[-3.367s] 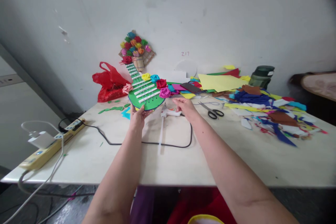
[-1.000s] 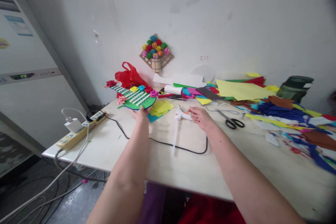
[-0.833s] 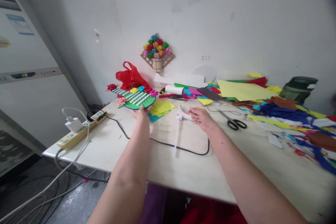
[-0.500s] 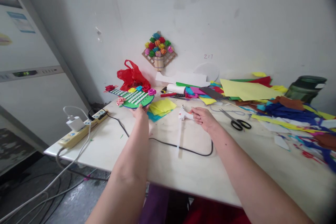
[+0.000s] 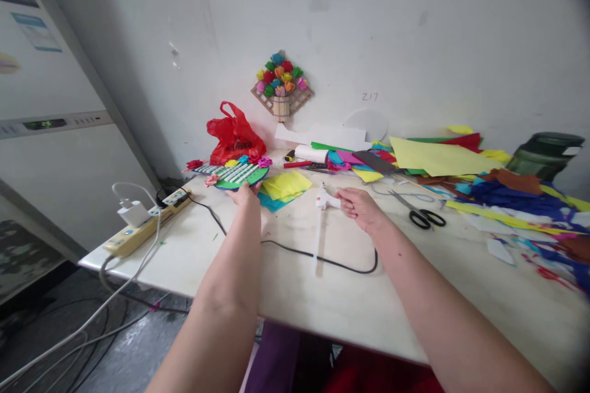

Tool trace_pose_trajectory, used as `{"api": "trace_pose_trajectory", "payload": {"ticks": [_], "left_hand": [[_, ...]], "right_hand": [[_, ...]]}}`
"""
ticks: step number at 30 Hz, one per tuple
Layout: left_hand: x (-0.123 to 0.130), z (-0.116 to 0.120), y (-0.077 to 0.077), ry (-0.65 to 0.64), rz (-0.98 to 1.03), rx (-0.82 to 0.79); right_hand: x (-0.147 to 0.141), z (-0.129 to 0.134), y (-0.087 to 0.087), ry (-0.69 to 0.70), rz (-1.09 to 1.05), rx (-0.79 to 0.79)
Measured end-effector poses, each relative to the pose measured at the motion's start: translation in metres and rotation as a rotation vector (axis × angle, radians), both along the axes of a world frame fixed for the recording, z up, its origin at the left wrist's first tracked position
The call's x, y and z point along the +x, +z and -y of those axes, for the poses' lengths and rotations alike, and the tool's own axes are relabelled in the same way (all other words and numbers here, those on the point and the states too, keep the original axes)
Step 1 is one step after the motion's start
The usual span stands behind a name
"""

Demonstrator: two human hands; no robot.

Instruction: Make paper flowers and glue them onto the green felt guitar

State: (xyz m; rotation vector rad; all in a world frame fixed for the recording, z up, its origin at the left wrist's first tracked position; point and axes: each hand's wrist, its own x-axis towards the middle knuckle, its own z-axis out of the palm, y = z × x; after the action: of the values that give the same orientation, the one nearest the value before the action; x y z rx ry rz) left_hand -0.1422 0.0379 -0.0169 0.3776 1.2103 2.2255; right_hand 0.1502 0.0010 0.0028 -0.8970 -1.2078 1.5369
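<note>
My left hand is closed on the near edge of a green craft piece with white strips across it and colourful paper flowers along its sides. The piece is tilted low over the table's left back part. In my right hand is the handle of a white hot glue gun, with a long clear glue stick pointing towards me. A black cord curves over the table below it. Just right of the left hand lie yellow and blue paper sheets.
Black-handled scissors lie right of the glue gun. Coloured paper and scraps cover the right side near a green bottle. A power strip sits at the left edge; a red plastic bag stands behind.
The craft piece has sunk slightly and tipped flatter in my left hand. My right hand keeps its hold on the glue gun. The view has shifted a little.
</note>
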Motion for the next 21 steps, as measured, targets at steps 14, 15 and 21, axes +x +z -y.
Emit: {"api": "trace_pose_trajectory", "payload": {"ticks": [14, 15, 21], "left_hand": [[-0.01, -0.009, -0.006, -0.072, -0.006, -0.064], [-0.009, -0.008, -0.005, -0.072, 0.001, -0.072], [-0.002, -0.002, 0.005, -0.01, 0.153, -0.129]], "right_hand": [[-0.001, 0.0, -0.001, 0.009, 0.012, 0.003], [-0.001, 0.0, -0.001, 0.009, 0.012, 0.003], [-0.001, -0.002, -0.002, 0.005, 0.015, 0.008]]}}
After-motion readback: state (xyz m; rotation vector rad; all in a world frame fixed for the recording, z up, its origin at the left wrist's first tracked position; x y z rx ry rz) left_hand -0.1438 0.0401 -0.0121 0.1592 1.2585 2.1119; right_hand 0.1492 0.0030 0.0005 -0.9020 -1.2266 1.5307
